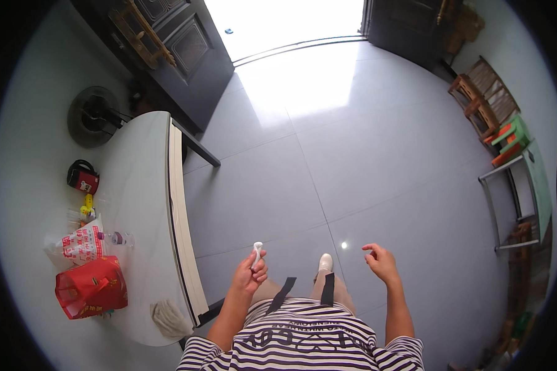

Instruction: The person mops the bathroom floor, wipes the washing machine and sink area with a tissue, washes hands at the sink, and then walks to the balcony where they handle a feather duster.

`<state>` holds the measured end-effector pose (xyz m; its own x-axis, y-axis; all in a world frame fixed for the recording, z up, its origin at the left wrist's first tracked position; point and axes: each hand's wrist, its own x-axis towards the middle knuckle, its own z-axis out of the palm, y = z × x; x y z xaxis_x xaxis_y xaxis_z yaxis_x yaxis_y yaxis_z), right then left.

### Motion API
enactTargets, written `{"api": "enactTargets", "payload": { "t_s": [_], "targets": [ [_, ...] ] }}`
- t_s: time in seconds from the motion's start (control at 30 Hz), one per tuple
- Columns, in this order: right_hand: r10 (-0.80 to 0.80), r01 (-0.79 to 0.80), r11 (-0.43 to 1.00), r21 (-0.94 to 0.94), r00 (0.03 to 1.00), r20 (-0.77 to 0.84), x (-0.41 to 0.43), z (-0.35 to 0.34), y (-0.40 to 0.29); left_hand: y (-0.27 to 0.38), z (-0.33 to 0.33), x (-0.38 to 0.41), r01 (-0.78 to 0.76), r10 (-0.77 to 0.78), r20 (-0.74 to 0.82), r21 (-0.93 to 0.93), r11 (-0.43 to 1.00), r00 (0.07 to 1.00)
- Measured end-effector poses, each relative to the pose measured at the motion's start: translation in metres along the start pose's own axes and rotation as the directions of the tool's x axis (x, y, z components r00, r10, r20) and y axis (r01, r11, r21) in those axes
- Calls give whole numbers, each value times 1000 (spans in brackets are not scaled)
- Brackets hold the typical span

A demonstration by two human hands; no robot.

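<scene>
My left hand is closed around a small white object, whose rounded end sticks up above the fist. What exactly it is cannot be made out. Off to the right, my right hand hangs in the air over the tiled floor, its fingers loosely bent and nothing visible in them. A white shoe shows on the floor between the two hands. To the left of my left hand stands a pale-topped table with a crumpled grey cloth near its close end.
On the table are a red bag, a printed plastic bag, a clear bottle and a red kettle. A fan stands beyond. Dark doors frame the bright doorway. Stools and a green-topped table line the right wall.
</scene>
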<state>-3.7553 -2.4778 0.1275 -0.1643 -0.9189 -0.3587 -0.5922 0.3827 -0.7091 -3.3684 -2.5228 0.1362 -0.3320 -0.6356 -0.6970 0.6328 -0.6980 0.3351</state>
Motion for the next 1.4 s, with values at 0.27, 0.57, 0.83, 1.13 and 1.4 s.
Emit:
{"api": "enactTargets", "payload": {
  "t_s": [0.27, 0.57, 0.83, 1.13, 1.4],
  "targets": [
    [-199, 229, 958, -175, 965, 171, 133, 18, -49, 46, 20, 73, -1, -12, -71, -181, 983, 997],
    [-116, 156, 953, -259, 980, 162, 300, 21, -122, 196, 89, 265, 169, -142, 156, -171, 971, 977],
    [80, -32, 948, -317, 987, 138, 443, -7, -212, 368, 165, 387, 162, -137, 200, -114, 980, 970],
    [-33, 123, 937, -326, 963, 268, 626, -10, -246, 461, 192, 510, 197, -149, 172, -305, 932, 974],
    [-129, 245, 888, -390, 945, 301, 870, -61, -340, 589, 272, 609, 75, -27, 121, -415, 907, 992]
  ]
}}
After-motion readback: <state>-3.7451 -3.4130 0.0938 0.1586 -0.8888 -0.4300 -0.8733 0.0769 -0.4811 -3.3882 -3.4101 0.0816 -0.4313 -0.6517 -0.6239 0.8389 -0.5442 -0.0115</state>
